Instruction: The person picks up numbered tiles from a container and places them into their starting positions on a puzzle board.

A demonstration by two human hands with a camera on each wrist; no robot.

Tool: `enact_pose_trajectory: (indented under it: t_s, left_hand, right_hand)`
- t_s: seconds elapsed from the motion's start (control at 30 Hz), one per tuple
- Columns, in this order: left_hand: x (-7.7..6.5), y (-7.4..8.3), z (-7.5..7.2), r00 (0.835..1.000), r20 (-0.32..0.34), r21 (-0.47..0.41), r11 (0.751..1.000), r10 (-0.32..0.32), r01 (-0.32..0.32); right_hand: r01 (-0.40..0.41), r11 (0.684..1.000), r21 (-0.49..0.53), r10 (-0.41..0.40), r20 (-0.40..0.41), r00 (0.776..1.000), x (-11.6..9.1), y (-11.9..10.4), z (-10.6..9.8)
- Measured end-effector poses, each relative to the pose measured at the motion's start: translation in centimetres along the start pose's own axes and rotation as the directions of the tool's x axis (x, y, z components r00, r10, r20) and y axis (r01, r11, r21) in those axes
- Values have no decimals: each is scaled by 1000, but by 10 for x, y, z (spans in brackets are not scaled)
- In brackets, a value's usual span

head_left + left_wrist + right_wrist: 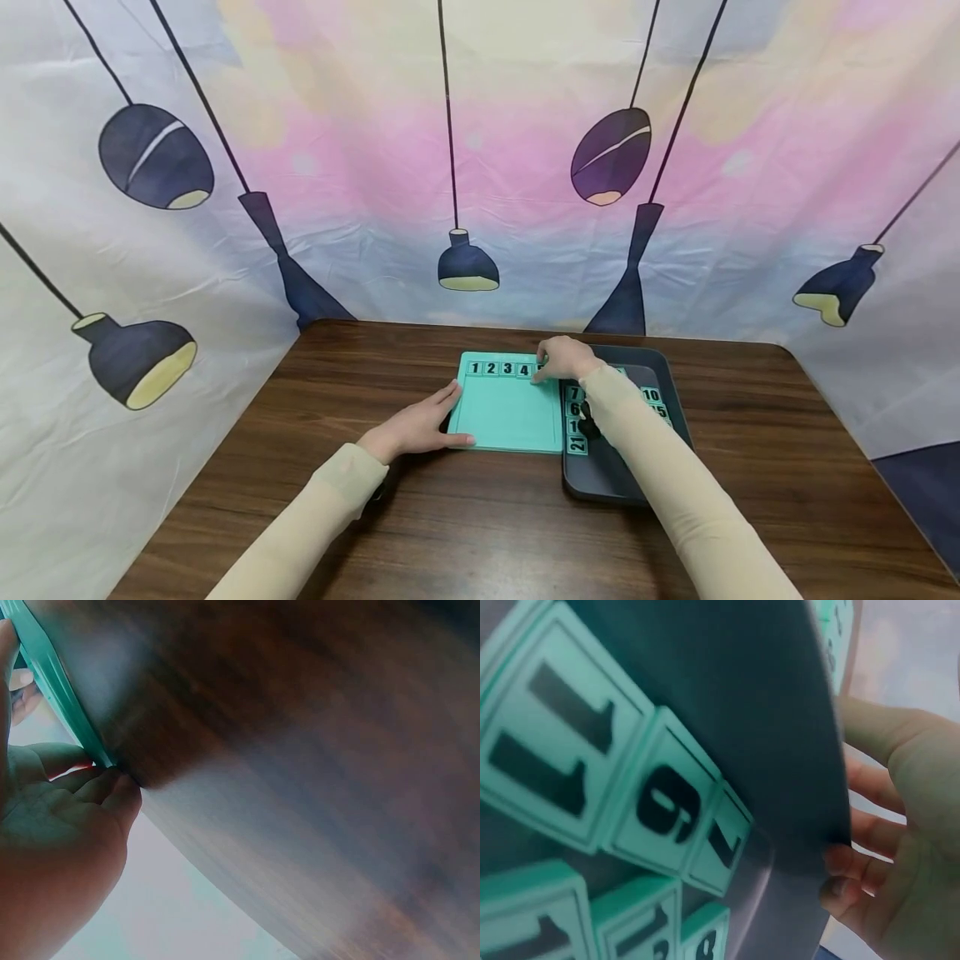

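A turquoise number board lies on the table with tiles 1, 2, 3 and 4 in a row along its far edge. My left hand rests against the board's left side, fingers along that edge and thumb at the near edge. In the left wrist view, the board's rim meets the left fingers. Beside the 4, my right hand pinches a number tile at the board's far right; the hand mostly hides it. From the right wrist, the hand appears beyond the tray wall.
A dark grey tray stands against the board's right side, partly under my right forearm. It holds several loose number tiles, among them 10, 21 and 11. A patterned cloth hangs behind the wooden table.
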State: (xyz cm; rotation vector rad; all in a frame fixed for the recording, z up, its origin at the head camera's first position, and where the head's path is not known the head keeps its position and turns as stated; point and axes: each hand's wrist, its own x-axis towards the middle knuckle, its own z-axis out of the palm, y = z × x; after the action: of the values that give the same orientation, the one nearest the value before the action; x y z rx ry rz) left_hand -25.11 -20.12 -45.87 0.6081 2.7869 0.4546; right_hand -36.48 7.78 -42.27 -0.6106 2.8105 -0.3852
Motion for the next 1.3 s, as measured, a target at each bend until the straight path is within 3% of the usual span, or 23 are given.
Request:
enact_pose_trajectory:
  t_s: [0.2,0.37,0.53,0.73,0.9,1.13,1.3]
  left_hand:
    - [1,3,1,1000,7,-12,1000,11,-11]
    - [3,4,3,1000,8,-8,1000,12,-12]
    - [5,4,4,1000,5,-1,1000,8,-8]
    - [7,3,4,1000,6,-6,1000,6,-6]
    - [9,-1,2,1000,-5,-4,1000,6,-6]
    - [8,0,0,1000,-8,-11,1000,7,-7]
    - [4,-2,1,1000,-3,-12,1000,-6,6]
  right_hand:
    - [-31,999,-19,30,-41,999,0,3,8]
    - [-12,1000,18,12,-36,999,-3,9,8]
    - [65,994,85,-60,-65,996,-12,19,1]
    - [205,958,199,-177,-149,973,-25,35,-10]
    - [229,948,221,-186,-198,962,-37,49,-19]
    - [192,951,243,-158,-150,976,-58,63,-20]
    - [217,953,212,-204,-83,976,-73,57,-11]
